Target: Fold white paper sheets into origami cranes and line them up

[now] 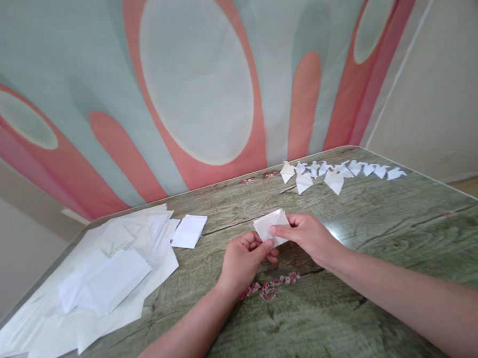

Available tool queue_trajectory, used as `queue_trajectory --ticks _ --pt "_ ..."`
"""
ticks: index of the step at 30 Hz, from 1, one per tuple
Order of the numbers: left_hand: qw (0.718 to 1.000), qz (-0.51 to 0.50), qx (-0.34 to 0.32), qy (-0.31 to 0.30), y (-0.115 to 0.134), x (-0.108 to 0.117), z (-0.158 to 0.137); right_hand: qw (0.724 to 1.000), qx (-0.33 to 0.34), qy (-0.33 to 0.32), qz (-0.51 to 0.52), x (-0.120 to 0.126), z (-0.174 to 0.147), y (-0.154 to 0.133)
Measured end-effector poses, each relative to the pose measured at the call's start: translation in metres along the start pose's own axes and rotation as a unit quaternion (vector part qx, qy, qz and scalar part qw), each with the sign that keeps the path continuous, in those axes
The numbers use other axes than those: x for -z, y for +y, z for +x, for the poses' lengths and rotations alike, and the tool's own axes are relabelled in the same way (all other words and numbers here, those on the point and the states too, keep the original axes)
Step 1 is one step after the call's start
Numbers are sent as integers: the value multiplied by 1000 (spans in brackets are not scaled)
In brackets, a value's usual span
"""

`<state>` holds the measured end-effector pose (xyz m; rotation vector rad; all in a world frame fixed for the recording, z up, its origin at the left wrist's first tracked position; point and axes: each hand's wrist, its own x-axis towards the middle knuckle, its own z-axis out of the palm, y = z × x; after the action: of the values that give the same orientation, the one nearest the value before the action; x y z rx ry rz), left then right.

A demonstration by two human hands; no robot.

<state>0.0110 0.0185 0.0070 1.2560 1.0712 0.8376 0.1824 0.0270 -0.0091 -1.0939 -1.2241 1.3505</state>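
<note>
A small folded square of white paper (271,222) is held between both hands above the middle of the table. My left hand (245,256) pinches its lower edge between thumb and fingers. From the right side, my right hand (306,234) grips the same paper, with the thumb lying on its face and the fingers behind. Farther left lies another folded white paper (190,230), flat on the table and apart from both hands. Several folded paper figures (335,179) sit in rough rows at the back right.
A large spread pile of white paper sheets (159,274) covers the left side of the wood-grain table (388,278). Printed pink flowers (272,285) mark the tabletop. Behind the far edge stands a wall covering (274,91) with pink and grey shapes.
</note>
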Motion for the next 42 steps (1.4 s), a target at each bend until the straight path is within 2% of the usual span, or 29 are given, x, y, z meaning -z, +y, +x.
queue_trajectory --ticks 9,14,16,19,21,26,29,31,33,36,39,42 --pt "1000 1 10 -7 4 -3 -2 996 -32 48 61 3 4 -4" --pt "1000 -8 14 4 2 -3 -2 990 -22 94 102 10 10 -9" --pt "999 -9 4 35 1 -1 0 990 -19 80 112 10 10 -11" --pt "996 -17 -25 81 0 1 3 994 -40 -10 98 1 5 -10" --pt "995 -26 -37 89 -2 1 4 995 -49 -37 82 -7 -1 -7" --pt "996 -50 -27 74 -5 -6 3 997 -41 11 60 -15 -7 0" --pt "997 -51 -19 53 -6 -10 2 997 -38 8 68 -16 -8 0" --pt "997 -51 -17 54 -5 -10 2 996 -27 12 83 -16 -7 0" --pt "996 -52 -14 67 -5 -10 2 996 -7 46 82 -15 -7 -1" --pt "995 -50 -5 86 -5 -9 1 995 35 93 29 -10 -4 -1" --pt "995 -45 -2 88 -4 -9 1 993 68 94 -35 -3 -1 -1" --pt "996 -44 -4 83 -4 -8 1 992 70 89 -48 -1 1 -1"
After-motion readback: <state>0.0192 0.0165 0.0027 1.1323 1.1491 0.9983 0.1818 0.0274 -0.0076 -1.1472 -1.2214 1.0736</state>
